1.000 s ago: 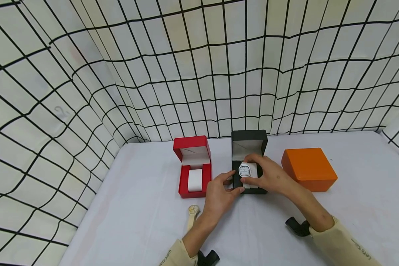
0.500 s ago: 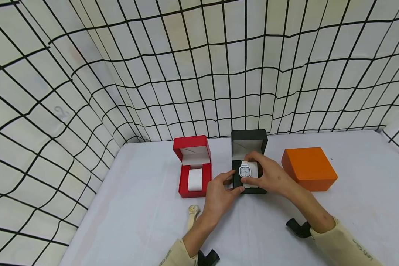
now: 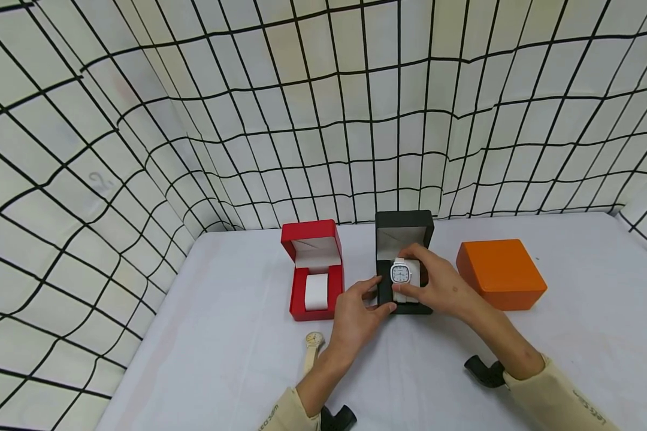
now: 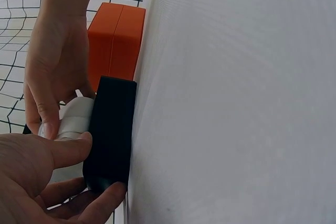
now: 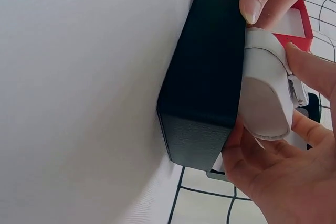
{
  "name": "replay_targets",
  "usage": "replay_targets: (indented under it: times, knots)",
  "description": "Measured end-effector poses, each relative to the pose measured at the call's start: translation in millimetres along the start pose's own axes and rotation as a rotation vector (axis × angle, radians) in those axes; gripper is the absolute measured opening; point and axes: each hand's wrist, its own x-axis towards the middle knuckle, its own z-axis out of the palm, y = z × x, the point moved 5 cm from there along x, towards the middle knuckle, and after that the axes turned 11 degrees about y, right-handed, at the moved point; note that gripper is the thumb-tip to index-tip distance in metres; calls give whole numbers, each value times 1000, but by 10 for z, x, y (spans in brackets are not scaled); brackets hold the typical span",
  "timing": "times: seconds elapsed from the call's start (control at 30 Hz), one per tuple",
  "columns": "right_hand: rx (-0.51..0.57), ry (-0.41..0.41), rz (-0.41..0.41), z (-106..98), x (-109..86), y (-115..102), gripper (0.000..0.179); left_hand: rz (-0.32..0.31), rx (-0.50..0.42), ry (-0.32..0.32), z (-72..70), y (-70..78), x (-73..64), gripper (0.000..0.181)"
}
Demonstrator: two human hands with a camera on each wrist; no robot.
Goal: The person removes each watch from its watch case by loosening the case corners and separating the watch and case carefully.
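Note:
A white watch with a squarish case is strapped round a pale cushion at the black watch box, whose lid stands open. My right hand grips watch and cushion, thumb on the near side and fingers curled beyond. In the right wrist view the cushion bulges above the rim of the box. The left hand holds the left front corner of this box between thumb and fingers. In the left wrist view, the left thumb lies at the rim beside the cushion.
Left of the black box stands an open red watch box with a white cushion. An orange box is to the right. A second watch, cream-strapped, lies by the left wrist. Black grid netting lines the back and left side.
The right hand has shifted the white watch and its cushion slightly up and to the right in the head view. The left hand and the boxes keep their places.

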Motion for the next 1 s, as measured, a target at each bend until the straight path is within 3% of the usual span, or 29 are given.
replay_targets:
  times: [0.63,1.0]
  knots:
    - [27,4,10,6,-5,27,56,10,13,-19,30,6,-19,60]
    - [41,21,20,-13,-12,24,58,20,53,-85,33,41,-21,61]
